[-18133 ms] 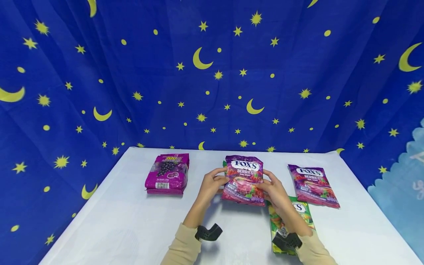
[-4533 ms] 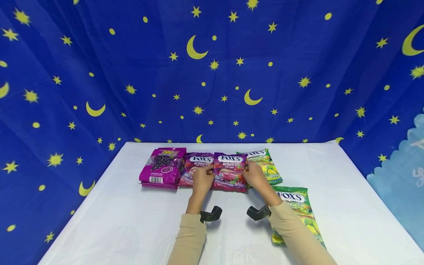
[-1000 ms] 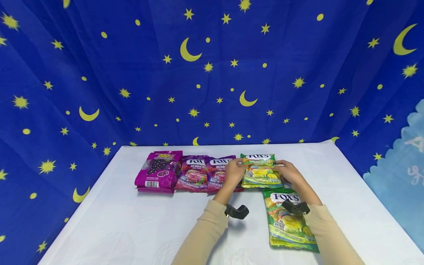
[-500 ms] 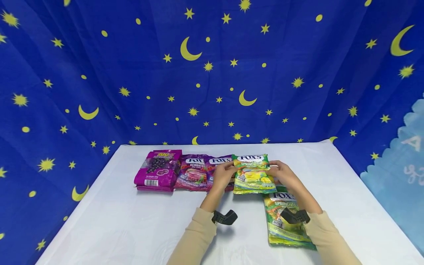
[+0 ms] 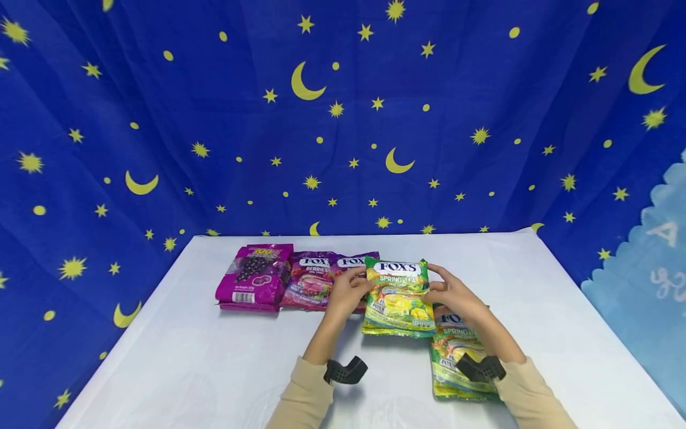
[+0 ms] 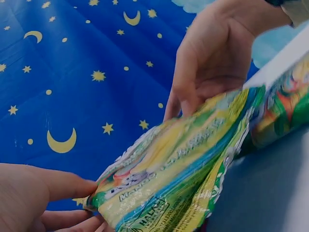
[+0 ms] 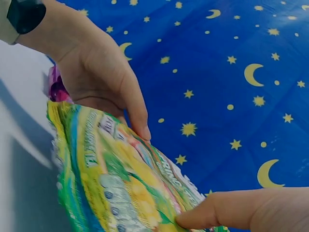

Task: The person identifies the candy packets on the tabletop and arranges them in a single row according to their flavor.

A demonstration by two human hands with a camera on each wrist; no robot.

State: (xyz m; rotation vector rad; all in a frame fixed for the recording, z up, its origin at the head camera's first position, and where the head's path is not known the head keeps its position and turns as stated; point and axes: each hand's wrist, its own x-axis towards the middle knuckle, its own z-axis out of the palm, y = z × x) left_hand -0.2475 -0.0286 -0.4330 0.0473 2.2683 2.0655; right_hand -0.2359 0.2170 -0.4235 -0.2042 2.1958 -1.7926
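Note:
A green and yellow Fox's Spring Tea bag (image 5: 399, 298) is held up between both hands, its front towards the head camera. The left hand (image 5: 345, 295) pinches its left edge and the right hand (image 5: 455, 298) its right edge. In the left wrist view the left hand (image 6: 43, 198) has thumb and fingers on either side of the bag's edge (image 6: 169, 169). The right wrist view shows the right thumb on the bag's face (image 7: 130, 179). A second Spring Tea bag (image 5: 461, 375) lies below the right hand, partly covered by the right forearm.
On the white table (image 5: 214, 369), a purple grape candy bag (image 5: 257, 277) lies at the back left. Beside it are a Fox's Berries bag (image 5: 311, 286) and another Berries bag (image 5: 348, 262), partly behind the left hand. A blue curtain (image 5: 343, 137) with moons and stars hangs behind.
The held Spring Tea bag has come off the right end of the back row and moved left and nearer the camera, both hands moving with it. Earlier, the Berries bags were brought beside the grape bag.

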